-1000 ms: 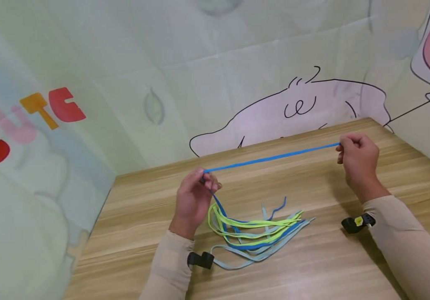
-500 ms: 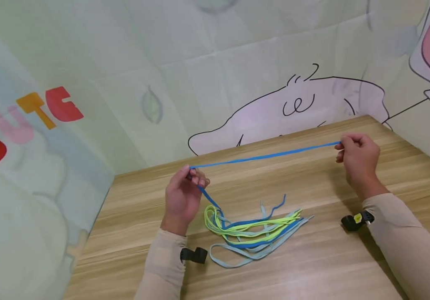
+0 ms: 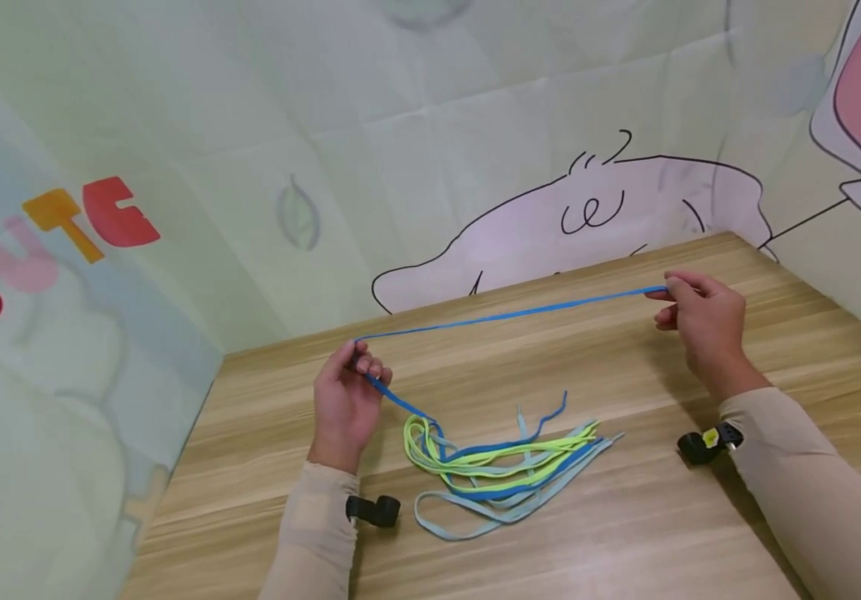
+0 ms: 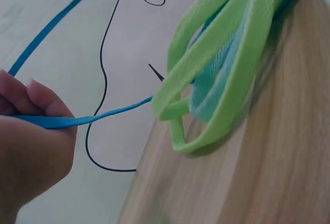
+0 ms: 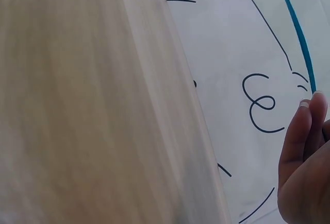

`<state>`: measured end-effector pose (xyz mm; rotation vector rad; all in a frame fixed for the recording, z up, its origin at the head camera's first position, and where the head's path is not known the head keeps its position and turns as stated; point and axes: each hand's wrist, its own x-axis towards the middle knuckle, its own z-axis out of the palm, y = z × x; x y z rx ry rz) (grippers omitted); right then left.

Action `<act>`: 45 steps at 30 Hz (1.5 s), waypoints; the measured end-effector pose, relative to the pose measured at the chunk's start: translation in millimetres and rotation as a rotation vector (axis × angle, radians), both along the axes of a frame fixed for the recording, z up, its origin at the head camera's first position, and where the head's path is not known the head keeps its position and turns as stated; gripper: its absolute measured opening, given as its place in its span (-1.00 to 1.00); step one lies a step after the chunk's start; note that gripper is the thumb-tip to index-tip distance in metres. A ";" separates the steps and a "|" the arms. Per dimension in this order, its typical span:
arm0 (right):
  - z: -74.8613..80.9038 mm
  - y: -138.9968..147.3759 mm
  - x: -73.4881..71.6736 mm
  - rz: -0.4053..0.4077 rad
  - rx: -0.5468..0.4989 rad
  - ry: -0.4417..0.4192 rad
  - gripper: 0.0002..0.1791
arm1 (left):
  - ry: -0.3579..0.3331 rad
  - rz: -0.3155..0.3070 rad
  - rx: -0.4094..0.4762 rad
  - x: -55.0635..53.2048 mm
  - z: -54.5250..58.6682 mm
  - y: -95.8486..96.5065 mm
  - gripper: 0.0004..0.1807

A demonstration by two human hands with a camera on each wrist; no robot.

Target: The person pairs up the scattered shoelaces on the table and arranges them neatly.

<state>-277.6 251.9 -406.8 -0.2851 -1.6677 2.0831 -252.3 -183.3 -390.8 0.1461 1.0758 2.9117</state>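
Note:
A flat blue shoelace [image 3: 513,316] stretches nearly straight between my two hands above the table. My left hand [image 3: 346,408] pinches it between thumb and fingers, and from there the lace slants down to a bundle on the tabletop. In the left wrist view that lower stretch of blue lace [image 4: 111,114] leaves the palm toward the bundle. My right hand [image 3: 711,325] pinches the lace at its other side, higher and farther right. The bundle of yellow-green laces [image 3: 501,462], light blue laces [image 3: 468,507] and blue laces lies below, between the hands.
The wood-grain table [image 3: 265,500] meets a printed cloth backdrop [image 3: 325,208] at its back and sides. Black wrist cameras [image 3: 373,510] sit on both sleeves. One loose blue lace end [image 3: 553,412] sticks out behind the bundle.
My left hand has moved left, lengthening the taut stretch of blue shoelace and drawing its lower part out from the bundle. The right hand stays almost in place.

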 end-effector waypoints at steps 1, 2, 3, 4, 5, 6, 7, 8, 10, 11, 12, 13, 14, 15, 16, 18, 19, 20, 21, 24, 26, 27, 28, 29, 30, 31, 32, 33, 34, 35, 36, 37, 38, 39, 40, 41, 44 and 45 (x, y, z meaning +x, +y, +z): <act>0.2 -0.1 0.0 0.002 0.001 0.000 -0.87 | -0.007 0.006 -0.001 -0.7 -0.9 -1.3 -0.62; 0.4 -0.3 0.0 0.003 -0.004 0.003 -0.87 | -0.015 0.013 -0.002 -1.3 -1.7 -2.5 -0.62; 0.6 -0.4 -0.1 0.003 -0.010 0.009 -0.88 | -0.022 0.019 -0.001 -1.8 -2.6 -3.6 -0.62; 0.8 -0.6 -0.1 0.003 -0.017 0.014 -0.88 | -0.030 0.023 0.005 -2.2 -3.4 -4.8 -0.62; 0.9 -0.8 0.0 0.001 -0.019 0.016 -0.89 | -0.040 0.031 0.012 -2.7 -4.2 -5.9 -0.62; 1.0 -0.9 0.2 0.001 -0.022 0.018 -0.90 | -0.047 0.040 0.015 -3.4 -4.9 -7.0 -0.62; 1.2 -1.0 0.1 -0.001 -0.032 0.024 -0.91 | -0.055 0.049 0.020 -4.0 -5.6 -8.2 -0.62; 1.6 -1.0 0.0 -0.003 -0.041 0.030 -0.92 | -0.062 0.055 0.024 -4.6 -6.5 -9.3 -0.63; 2.2 -0.7 -0.1 -0.007 -0.051 0.030 -0.94 | -0.072 0.067 0.028 -5.9 -8.1 -11.6 -0.65; 2.6 -0.4 -0.3 -0.010 -0.060 0.030 -0.94 | -0.077 0.071 0.029 -6.7 -8.9 -12.7 -0.66; 2.9 -0.2 -0.5 -0.009 -0.079 0.034 -0.95 | -0.079 0.077 0.022 -7.3 -9.6 -13.5 -0.66; 3.2 0.0 -0.9 -0.008 -0.097 0.037 -0.94 | -0.082 0.079 0.017 -7.9 -10.4 -14.4 -0.67; 3.4 0.3 -1.1 -0.006 -0.105 0.032 -0.93 | -0.087 0.082 0.014 -8.6 -11.3 -15.4 -0.67; 3.5 0.6 -1.4 0.001 -0.122 0.032 -0.92 | -0.092 0.082 0.017 -9.2 -11.9 -16.4 -0.66; 3.8 1.2 -1.3 0.005 -0.131 0.030 -0.92 | -0.097 0.085 0.014 -10.2 -12.7 -16.7 -0.66; 4.2 2.5 -1.4 0.023 -0.162 0.027 -0.91 | -0.109 0.090 0.003 -11.9 -14.0 -17.6 -0.65; 4.6 2.9 -1.4 0.031 -0.171 0.020 -0.91 | -0.119 0.088 0.009 -12.6 -14.3 -18.5 -0.65; 4.9 3.4 -1.4 0.043 -0.187 0.015 -0.91 | -0.128 0.093 0.009 -13.1 -14.5 -19.3 -0.65; 5.4 3.8 -1.3 0.054 -0.202 0.009 -0.91 | -0.139 0.100 0.005 -13.5 -14.4 -20.0 -0.65; 6.6 5.1 -0.4 0.087 -0.243 -0.020 -0.90 | -0.184 0.124 0.011 -14.9 -14.6 -23.3 -0.66; 6.8 6.2 0.4 0.100 -0.250 -0.045 -0.89 | -0.217 0.144 0.015 -16.2 -14.6 -24.8 -0.67; 6.7 6.8 0.7 0.100 -0.245 -0.060 -0.89 | -0.233 0.150 0.023 -17.1 -14.7 -25.4 -0.68; 6.4 7.4 1.0 0.101 -0.244 -0.071 -0.88 | -0.248 0.153 0.033 -17.9 -14.6 -25.7 -0.68; 5.9 8.0 1.1 0.099 -0.230 -0.084 -0.87 | -0.263 0.157 0.043 -18.9 -14.5 -25.9 -0.68; 5.6 8.5 1.2 0.095 -0.212 -0.097 -0.87 | -0.277 0.163 0.044 -19.9 -14.8 -25.6 -0.68; 4.8 8.8 1.0 0.094 -0.210 -0.105 -0.87 | -0.293 0.162 0.055 -20.9 -15.2 -26.1 -0.68; 4.2 8.9 1.0 0.091 -0.199 -0.114 -0.87 | -0.308 0.161 0.062 -21.6 -15.5 -26.4 -0.68; 3.6 9.3 0.8 0.090 -0.192 -0.120 -0.87 | -0.320 0.159 0.065 -22.3 -16.1 -26.7 -0.68; 3.4 9.6 0.7 0.089 -0.185 -0.124 -0.86 | -0.328 0.154 0.066 -23.0 -16.5 -27.1 -0.69; 3.4 10.2 0.7 0.086 -0.179 -0.128 -0.85 | -0.334 0.150 0.067 -23.6 -17.0 -27.5 -0.69; 3.4 10.7 0.8 0.082 -0.172 -0.133 -0.84 | -0.337 0.145 0.066 -24.3 -17.5 -28.0 -0.70; 3.7 11.5 1.1 0.078 -0.172 -0.138 -0.83 | -0.337 0.140 0.066 -25.0 -17.7 -28.6 -0.70; 4.0 12.3 1.3 0.073 -0.174 -0.141 -0.82 | -0.336 0.139 0.062 -25.7 -17.9 -29.2 -0.70; 4.3 13.0 1.5 0.068 -0.178 -0.144 -0.82 | -0.334 0.140 0.061 -26.4 -18.2 -30.0 -0.71; 4.8 13.3 1.5 0.064 -0.185 -0.146 -0.82 | -0.333 0.143 0.056 -26.8 -18.2 -31.1 -0.71; 5.1 13.6 1.5 0.061 -0.191 -0.147 -0.82 | -0.337 0.149 0.054 -27.2 -18.3 -32.2 -0.71; 5.3 14.6 1.2 0.057 -0.215 -0.145 -0.82 | -0.347 0.152 0.027 -28.3 -18.6 -34.6 -0.71; 5.1 14.8 1.1 0.056 -0.220 -0.145 -0.82 | -0.352 0.150 0.018 -28.6 -18.9 -35.1 -0.72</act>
